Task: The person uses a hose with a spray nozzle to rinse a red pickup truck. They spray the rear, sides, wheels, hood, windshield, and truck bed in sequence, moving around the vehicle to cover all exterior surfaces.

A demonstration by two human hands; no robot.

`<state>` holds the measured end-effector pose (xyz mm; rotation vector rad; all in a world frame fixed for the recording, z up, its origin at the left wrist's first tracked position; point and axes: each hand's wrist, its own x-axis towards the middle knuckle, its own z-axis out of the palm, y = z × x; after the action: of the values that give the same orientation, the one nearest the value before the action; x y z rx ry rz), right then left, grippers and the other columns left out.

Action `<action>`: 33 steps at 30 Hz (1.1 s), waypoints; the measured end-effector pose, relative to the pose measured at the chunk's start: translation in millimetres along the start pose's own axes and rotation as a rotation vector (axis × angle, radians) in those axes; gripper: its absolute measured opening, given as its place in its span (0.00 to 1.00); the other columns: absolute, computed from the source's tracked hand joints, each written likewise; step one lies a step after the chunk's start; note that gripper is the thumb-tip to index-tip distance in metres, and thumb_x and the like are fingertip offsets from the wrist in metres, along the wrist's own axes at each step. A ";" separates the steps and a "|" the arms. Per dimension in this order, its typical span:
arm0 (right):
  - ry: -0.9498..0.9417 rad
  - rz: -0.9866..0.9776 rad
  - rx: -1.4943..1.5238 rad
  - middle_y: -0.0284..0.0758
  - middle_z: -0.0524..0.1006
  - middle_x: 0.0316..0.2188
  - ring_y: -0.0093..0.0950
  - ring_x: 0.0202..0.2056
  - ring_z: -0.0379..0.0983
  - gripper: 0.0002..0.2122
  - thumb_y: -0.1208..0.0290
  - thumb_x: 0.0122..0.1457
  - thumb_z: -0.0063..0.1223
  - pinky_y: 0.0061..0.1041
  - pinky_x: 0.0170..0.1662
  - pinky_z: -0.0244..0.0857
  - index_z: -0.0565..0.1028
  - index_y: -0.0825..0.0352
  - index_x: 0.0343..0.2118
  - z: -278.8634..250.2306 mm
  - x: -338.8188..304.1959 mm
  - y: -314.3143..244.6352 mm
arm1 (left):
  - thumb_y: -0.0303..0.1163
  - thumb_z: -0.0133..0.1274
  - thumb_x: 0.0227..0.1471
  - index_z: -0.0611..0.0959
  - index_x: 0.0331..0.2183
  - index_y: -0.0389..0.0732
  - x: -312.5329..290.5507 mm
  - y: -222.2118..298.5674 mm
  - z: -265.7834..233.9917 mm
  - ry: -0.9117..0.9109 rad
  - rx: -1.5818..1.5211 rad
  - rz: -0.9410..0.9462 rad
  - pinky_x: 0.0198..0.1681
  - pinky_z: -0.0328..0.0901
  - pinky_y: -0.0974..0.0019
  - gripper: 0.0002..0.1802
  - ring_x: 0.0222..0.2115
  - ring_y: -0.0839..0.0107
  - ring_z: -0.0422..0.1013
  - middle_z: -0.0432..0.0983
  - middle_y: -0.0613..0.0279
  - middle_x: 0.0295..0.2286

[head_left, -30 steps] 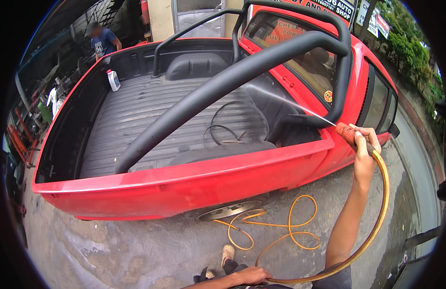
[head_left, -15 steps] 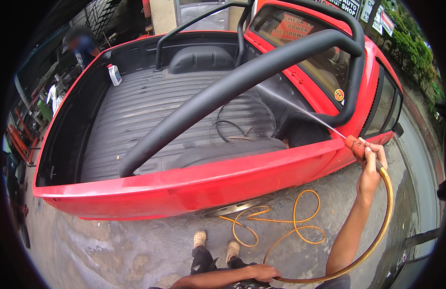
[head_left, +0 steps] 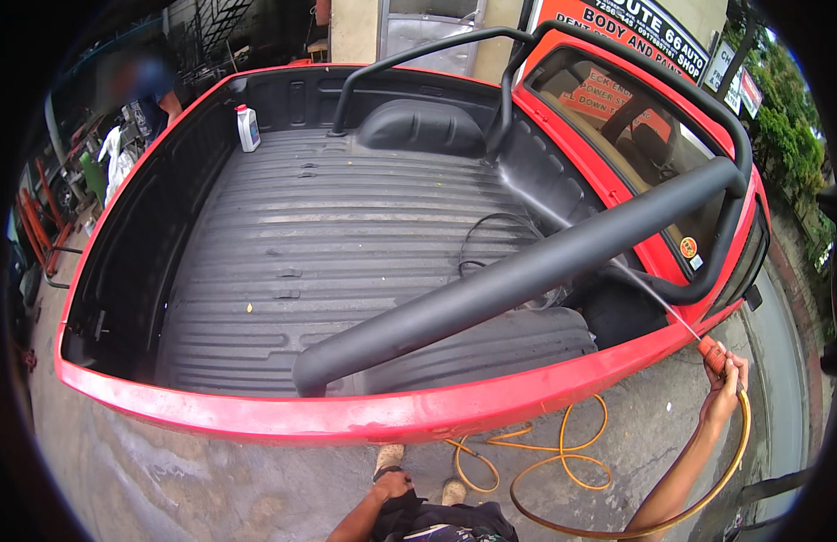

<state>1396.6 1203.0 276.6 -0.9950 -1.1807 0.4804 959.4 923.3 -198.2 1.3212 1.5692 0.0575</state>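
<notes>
My right hand (head_left: 726,384) grips an orange spray nozzle (head_left: 711,353) beside the red pickup's (head_left: 346,411) near side wall, toward the cab. A thin jet of water (head_left: 653,294) leaves the nozzle, passes behind the black roll bar (head_left: 527,280) and strikes the front of the black-lined bed (head_left: 346,244). From the nozzle a yellow hose (head_left: 742,443) curves down past my forearm. Low in the view, my left hand (head_left: 393,484) is loosely closed over my leg, away from the hose, with nothing visible in it.
A white bottle (head_left: 247,128) stands in the bed's far left corner. A black cable loop (head_left: 490,237) lies in the bed. More yellow hose coils (head_left: 585,452) lie on the concrete by my feet. A person (head_left: 147,90) is beyond the tailgate, near red metal stands (head_left: 41,217).
My left hand has let go of the hose and moved left. My right hand with the nozzle has shifted right and lower in view. The view has shifted, showing more of the bed.
</notes>
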 end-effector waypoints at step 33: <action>0.238 0.055 0.152 0.53 0.72 0.41 0.40 0.42 0.73 0.05 0.74 0.59 0.41 0.34 0.41 0.74 0.66 0.70 0.32 82.5 -74.9 26.9 | 0.38 0.51 0.49 0.81 0.35 0.39 25.9 -91.5 -108.2 -0.007 -0.100 -0.318 0.25 0.69 0.64 0.15 0.24 0.70 0.75 0.79 0.57 0.26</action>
<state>1299.1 1191.3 217.5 -0.9265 -0.8933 0.4740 823.3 965.1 -220.2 0.9815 1.7299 -0.0655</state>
